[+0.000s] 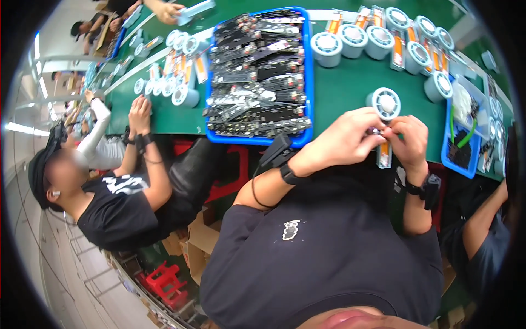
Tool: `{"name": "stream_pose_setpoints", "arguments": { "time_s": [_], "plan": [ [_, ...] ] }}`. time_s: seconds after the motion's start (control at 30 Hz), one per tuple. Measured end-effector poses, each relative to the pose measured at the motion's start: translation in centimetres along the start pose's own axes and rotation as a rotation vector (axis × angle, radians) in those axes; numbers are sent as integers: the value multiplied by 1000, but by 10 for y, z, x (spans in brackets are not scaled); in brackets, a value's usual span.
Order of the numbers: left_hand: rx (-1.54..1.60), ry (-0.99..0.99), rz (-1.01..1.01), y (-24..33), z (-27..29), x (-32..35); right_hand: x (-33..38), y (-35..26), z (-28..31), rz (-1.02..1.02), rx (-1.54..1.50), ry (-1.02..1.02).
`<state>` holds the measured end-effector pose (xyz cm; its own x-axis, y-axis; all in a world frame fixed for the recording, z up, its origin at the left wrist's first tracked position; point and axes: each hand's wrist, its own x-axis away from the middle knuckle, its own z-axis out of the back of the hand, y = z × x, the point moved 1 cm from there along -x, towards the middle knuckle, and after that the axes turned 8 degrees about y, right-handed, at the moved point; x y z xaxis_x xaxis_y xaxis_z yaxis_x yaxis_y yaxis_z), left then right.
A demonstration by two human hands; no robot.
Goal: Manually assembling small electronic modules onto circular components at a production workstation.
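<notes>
I see my left hand (342, 137) and right hand (408, 140) pinching 1 tiny dark part (376, 131) between their fingertips over the green table's (339, 88) near edge; it looks light, stiff and easily fumbled, best held by its ends.

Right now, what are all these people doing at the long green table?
A person wearing the camera holds a small part pinched between the left hand and the right hand, just above the edge of the green table. A white spool stands right behind the hands. A blue tray full of black parts lies to the left, and more white spools line the far side. A neighbour's hands work at the table too.
</notes>
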<state>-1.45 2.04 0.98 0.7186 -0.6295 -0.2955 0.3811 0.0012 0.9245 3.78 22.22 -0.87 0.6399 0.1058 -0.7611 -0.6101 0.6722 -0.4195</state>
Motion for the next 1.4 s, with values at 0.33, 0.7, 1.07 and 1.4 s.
{"name": "stream_pose_setpoints", "arguments": {
  "time_s": [0.33, 0.7, 1.07, 1.4],
  "plan": [
    [-146, 25, 32, 21, 6, -6, -1, -5, -2, -11, 22, 107],
    [21, 59, 230, 9, 6, 1, -10, -10, -1, 17, 9, 2],
    [132, 69, 335, 5, 5, 3, -24, -14, 4, 37, 55, -116],
    [70, 50, 244, 2, 7, 5, -17, -13, 0, 28, 107, -108]
  ]
}}
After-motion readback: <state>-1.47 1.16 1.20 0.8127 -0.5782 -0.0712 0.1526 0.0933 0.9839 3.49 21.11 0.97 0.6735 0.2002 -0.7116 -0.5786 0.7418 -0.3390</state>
